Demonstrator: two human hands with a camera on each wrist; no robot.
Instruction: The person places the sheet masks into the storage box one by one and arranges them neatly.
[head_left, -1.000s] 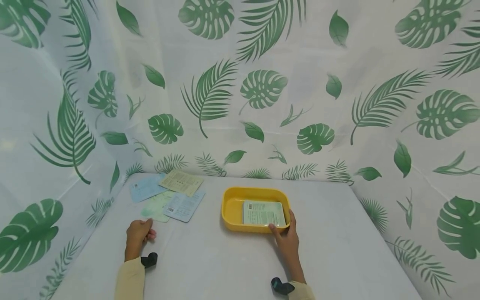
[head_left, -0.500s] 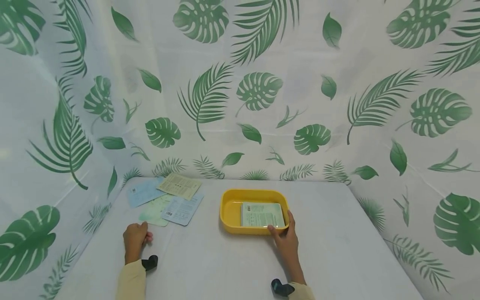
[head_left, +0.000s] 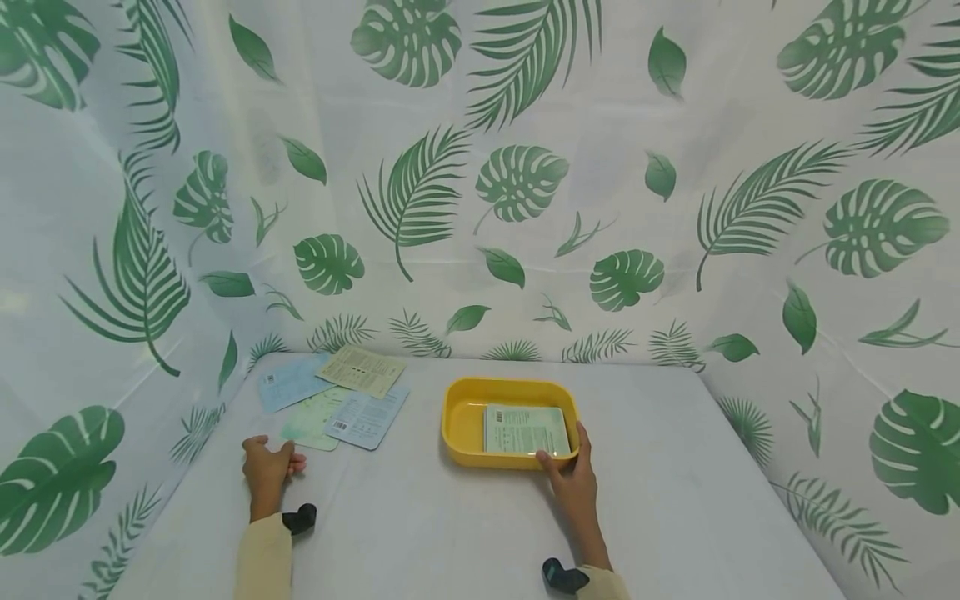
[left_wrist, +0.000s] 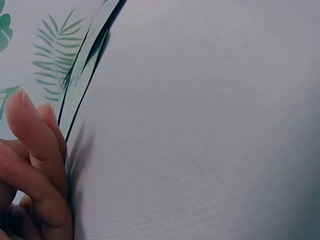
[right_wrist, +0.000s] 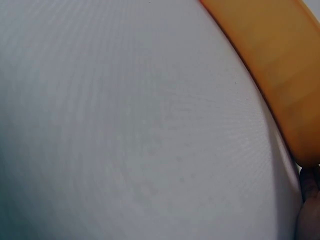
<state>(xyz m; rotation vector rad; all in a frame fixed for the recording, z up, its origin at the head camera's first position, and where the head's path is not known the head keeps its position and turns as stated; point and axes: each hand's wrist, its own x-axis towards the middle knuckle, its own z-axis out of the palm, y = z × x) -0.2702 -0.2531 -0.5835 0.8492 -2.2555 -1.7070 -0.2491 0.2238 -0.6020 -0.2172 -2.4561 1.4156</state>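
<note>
At the table's left, my left hand [head_left: 267, 468] rests with loosely bent fingers and holds nothing. Just beyond its fingertips lies a pale green flat packet [head_left: 306, 427]. Overlapping it are a blue packet [head_left: 369, 418] with a barcode, another blue packet [head_left: 288, 385] and a yellowish packet [head_left: 362, 372] on top. My right hand [head_left: 576, 482] grips the near right corner of a yellow plastic tray [head_left: 465, 457], thumb at the front rim and fingers along the right side. Inside the tray, toward its right end, sits a stack of pale green printed packets [head_left: 527, 429].
A white-covered table [head_left: 420, 533] carries everything. Behind and on both sides hang white sheets with green leaf prints [head_left: 517, 183]. Black wrist cameras are strapped at the left wrist [head_left: 300, 518] and right wrist [head_left: 564, 575].
My left hand's fingers have loosened and spread, with the index finger lifted outward. My right hand keeps its grip on the tray, and the packets lie as before.
</note>
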